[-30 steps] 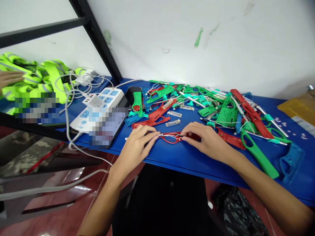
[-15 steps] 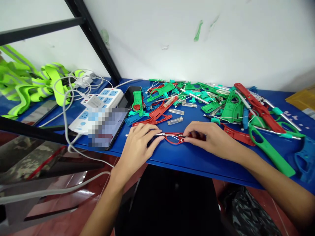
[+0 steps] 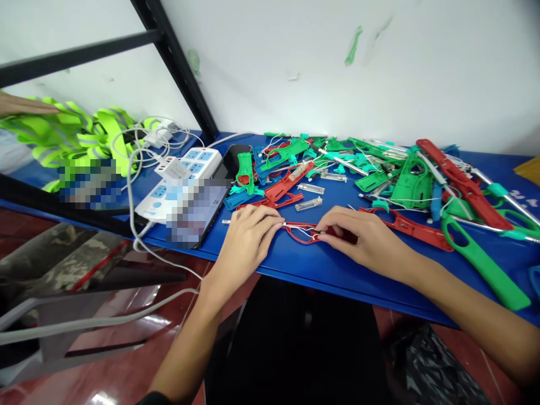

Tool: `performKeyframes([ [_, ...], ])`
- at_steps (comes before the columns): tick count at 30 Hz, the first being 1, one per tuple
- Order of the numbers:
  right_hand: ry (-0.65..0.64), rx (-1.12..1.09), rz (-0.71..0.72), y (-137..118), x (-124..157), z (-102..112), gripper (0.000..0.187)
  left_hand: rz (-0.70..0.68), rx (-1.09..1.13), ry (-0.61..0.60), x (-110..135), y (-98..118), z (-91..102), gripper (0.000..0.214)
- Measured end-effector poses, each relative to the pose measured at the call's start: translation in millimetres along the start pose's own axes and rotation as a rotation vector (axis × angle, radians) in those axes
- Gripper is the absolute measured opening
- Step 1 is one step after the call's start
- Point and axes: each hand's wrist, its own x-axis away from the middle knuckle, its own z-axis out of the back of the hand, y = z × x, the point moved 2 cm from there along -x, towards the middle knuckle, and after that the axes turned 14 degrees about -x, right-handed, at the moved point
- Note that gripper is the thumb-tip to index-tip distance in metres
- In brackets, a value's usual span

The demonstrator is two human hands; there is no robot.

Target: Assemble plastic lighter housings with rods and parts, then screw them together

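Note:
Between my hands, at the front of the blue tabletop, lies an open red lighter casing (image 3: 302,242) with a ring-shaped handle. Thin white wires (image 3: 298,229) run along inside it. My left hand (image 3: 247,239) pinches its left end, thumb and fingers closed over it. A metal tip (image 3: 226,221) sticks out past that hand. At the other end, my right hand (image 3: 367,236) pinches the casing and wires between thumb and fingertips. What lies inside its curled fingers is mostly hidden. Just behind are two small clear lighter tanks (image 3: 309,203).
Green, red and blue casings, metal tubes and wires make a pile (image 3: 337,160) along the wall. A white power strip (image 3: 200,163) and a phone (image 3: 200,211) lie left. Beyond the black post (image 3: 185,73), another person's hand (image 3: 27,105) is over yellow-green reflective straps (image 3: 112,132).
The view has shifted slightly, so the table's contents sit further right. My hands keep their hold with small finger movements. Another person's hand has appeared over the straps at far left.

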Motion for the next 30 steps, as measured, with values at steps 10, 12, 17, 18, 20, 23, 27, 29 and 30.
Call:
performKeyframes([
  [10,-0.018,0.009,0.018,1.6,3.7,-2.3,0.01,-0.026,-0.051,0.033,1.3,3.4,2.4,0.025],
  [12,-0.022,0.002,0.016,1.9,3.2,-2.0,0.011,-0.044,-0.066,0.02,1.3,3.6,2.4,0.025],
  [17,-0.024,-0.011,0.017,2.5,2.6,-1.2,0.011,-0.041,-0.075,0.008,3.0,3.3,1.2,0.026],
  [18,-0.023,-0.012,0.017,2.3,2.8,-0.9,0.011,-0.035,-0.08,0.01,3.3,3.3,1.0,0.027],
  [20,-0.022,-0.014,0.015,1.3,3.2,-0.4,0.011,-0.023,-0.088,0.014,3.6,3.3,0.5,0.027],
  [23,-0.023,-0.032,0.012,-0.6,3.7,0.3,0.01,-0.014,-0.081,0.027,3.6,2.9,0.0,0.026],
  [27,-0.035,-0.085,0.05,-1.2,3.6,1.6,0.011,-0.014,-0.055,0.035,3.4,2.0,-0.6,0.025],
  [29,-0.041,-0.119,0.068,-0.1,3.8,2.6,0.012,-0.01,-0.049,0.031,3.4,1.6,-0.8,0.025],
  [30,-0.045,-0.134,0.073,0.5,3.9,3.0,0.013,-0.007,-0.048,0.03,3.4,1.4,-0.9,0.025],
])
